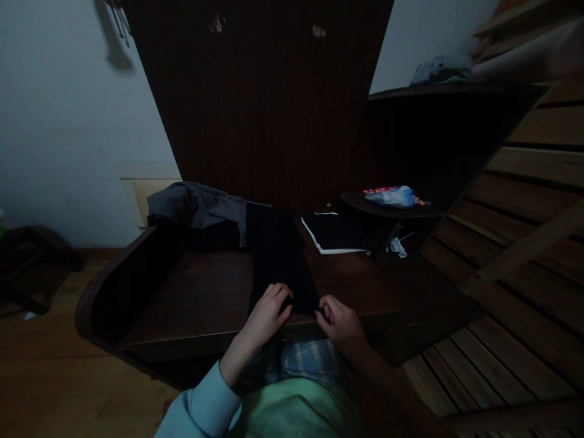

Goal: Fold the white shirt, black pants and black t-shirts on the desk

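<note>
A black garment, laid out long and flat, runs from the back of the dark wooden bench to its front edge. My left hand rests at its near end, fingers and thumb curled in on the cloth. At the near right corner, my right hand pinches the fabric between thumb and fingers. The garment's exact kind is hard to make out in the dim light. Its far end lies beside a crumpled grey garment at the back left of the bench.
A folded black cloth with white edging lies to the right on the bench. Above it, a small shelf holds a blue-white plastic bag. Wooden slats stand at the right; the bench's raised arm bounds the left.
</note>
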The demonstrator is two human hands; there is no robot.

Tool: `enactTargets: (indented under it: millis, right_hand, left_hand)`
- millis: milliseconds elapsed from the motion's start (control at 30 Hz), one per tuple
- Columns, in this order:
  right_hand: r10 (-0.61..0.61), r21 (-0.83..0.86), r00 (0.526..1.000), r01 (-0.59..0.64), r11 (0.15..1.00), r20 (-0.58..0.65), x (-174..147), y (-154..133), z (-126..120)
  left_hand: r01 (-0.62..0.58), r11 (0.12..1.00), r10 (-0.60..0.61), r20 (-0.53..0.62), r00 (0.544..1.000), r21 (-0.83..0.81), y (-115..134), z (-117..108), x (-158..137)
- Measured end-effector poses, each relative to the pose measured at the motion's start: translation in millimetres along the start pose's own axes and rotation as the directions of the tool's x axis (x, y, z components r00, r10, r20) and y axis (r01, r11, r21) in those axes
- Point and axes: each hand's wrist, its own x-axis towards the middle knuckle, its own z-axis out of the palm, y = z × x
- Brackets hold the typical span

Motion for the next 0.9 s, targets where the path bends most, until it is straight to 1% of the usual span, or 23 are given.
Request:
enactTargets:
  millis: [100,167,300,367,433,500,600,667,767,833,900]
  right_hand:
    - [0.073,-0.026,0.992,-0.076,0.997,-0.103,-5,-1,5]
    - [0.083,-0.023,0.984,-0.088,0.996,-0.156,-7,-3,7]
    - [-0.040,0.028,0.983,0.045,0.999,-0.177,-9,-6,9]
    - [-0.082,0.021,0.982,0.086,0.996,-0.167,-11,-5,7]
    - [-0.108,0.005,0.986,0.109,0.994,-0.131,-14,-2,2]
    - [-0.143,0.021,0.987,0.145,0.989,-0.073,-16,3,-6]
    - [-0.189,0.071,0.981,0.187,0.980,0.031,-12,10,-21]
    - [-0.235,0.082,0.965,0.227,0.971,0.116,-6,14,-28]
    - [-0.299,0.057,0.923,0.294,0.954,0.242,5,19,-24]
    - [-0.309,0.025,0.900,0.316,0.948,0.308,9,23,-16]
    - [-0.316,0.001,0.881,0.337,0.941,0.352,10,27,-9]
  left_hand:
    - [-0.018,0.999,0.018,-0.001,1.000,-0.046,-1,-1,-1]
    - [-0.041,0.997,0.042,0.004,0.999,-0.059,-2,-2,-2]
    - [-0.058,0.997,0.058,-0.003,0.998,-0.056,-4,-1,-1]
    - [-0.051,0.997,0.051,-0.006,0.999,-0.053,-3,1,-1]
    - [-0.032,0.998,0.032,-0.001,0.999,-0.048,-1,0,-4]
    - [-0.019,0.998,0.021,0.027,0.999,-0.058,1,-5,-11]
    - [-0.017,0.998,0.022,0.084,0.996,-0.055,-3,-20,-28]
    - [0.000,1.000,-0.001,0.100,0.995,0.007,-11,-30,-40]
    - [0.049,0.993,-0.062,0.123,0.990,0.111,-26,-38,-52]
    - [0.070,0.985,-0.092,0.139,0.986,0.156,-32,-38,-56]
    - [0.075,0.980,-0.104,0.148,0.983,0.186,-34,-35,-58]
